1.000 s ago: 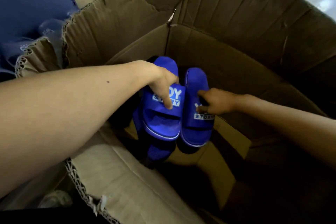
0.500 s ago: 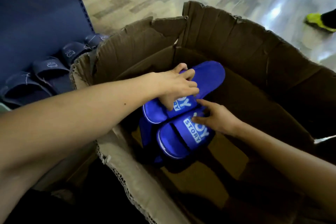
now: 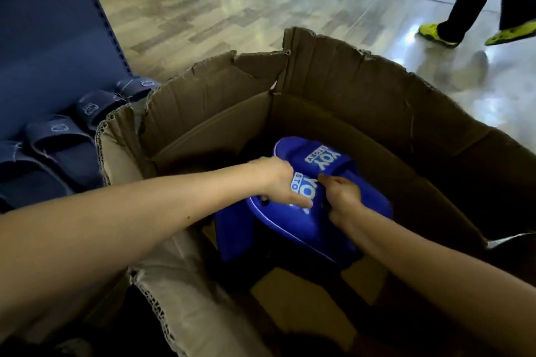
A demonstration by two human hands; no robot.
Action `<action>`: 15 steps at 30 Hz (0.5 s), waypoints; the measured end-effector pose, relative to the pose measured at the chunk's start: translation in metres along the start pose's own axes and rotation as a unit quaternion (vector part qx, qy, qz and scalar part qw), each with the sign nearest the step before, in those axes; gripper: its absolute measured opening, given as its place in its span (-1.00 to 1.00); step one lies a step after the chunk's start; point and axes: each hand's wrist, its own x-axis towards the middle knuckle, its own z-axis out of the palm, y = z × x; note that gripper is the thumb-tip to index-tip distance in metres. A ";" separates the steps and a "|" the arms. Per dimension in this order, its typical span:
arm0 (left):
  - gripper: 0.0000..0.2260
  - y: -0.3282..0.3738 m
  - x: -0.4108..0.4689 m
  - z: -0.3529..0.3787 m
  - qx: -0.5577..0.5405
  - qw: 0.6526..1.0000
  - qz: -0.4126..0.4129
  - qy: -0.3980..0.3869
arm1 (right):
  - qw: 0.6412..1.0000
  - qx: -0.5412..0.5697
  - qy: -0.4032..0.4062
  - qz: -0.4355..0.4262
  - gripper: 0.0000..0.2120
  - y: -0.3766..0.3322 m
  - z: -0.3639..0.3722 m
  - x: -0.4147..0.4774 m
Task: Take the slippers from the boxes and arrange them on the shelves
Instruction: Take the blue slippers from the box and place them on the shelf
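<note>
Slippers: a bright blue pair [image 3: 319, 220] is held low inside the cardboard box [image 3: 362, 95], toward its far side, with one slipper lying partly over the other.
Left hand: the left hand [image 3: 282, 185] is curled round the printed strap of the nearer slipper, reached from the left.
Right hand: the right hand [image 3: 343, 193] is seen with fingers curled, pinching where the two straps meet; which slipper is gripped cannot be told.
Handling: the pair is judged light, springy and hard to damage. Smooth soles may slide apart unless they are squeezed together.
Hold: the broad strap is judged the surest place to grip.
Material: moulded foam or rubber is suggested by the matt, rounded soles, which are edged with a pale line. White block lettering is printed on the straps.
Box: brown corrugated card is seen, with ragged torn rims and raised flaps.
Shelf: dark navy slippers [image 3: 61, 136] are lined up at the left.
</note>
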 end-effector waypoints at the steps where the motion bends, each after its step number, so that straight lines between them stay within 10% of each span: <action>1: -0.17 0.002 0.001 0.001 -0.025 0.999 -0.012 -0.020 | 1.000 0.018 -0.003 0.016 -0.78 0.001 0.002 -0.002; 8: 0.12 -0.002 0.004 0.007 -0.124 0.988 -0.089 0.021 | 0.993 0.111 -0.025 -0.009 -0.89 -0.026 0.016 -0.024; 11: 0.04 -0.013 0.006 0.001 -0.099 0.986 -0.095 0.091 | 0.987 -0.092 0.012 -0.133 -0.75 -0.046 0.010 -0.030; 15: -0.19 -0.029 0.001 -0.016 -0.044 0.981 -0.049 0.183 | 0.891 -0.296 0.093 -0.331 -0.61 -0.077 -0.009 -0.040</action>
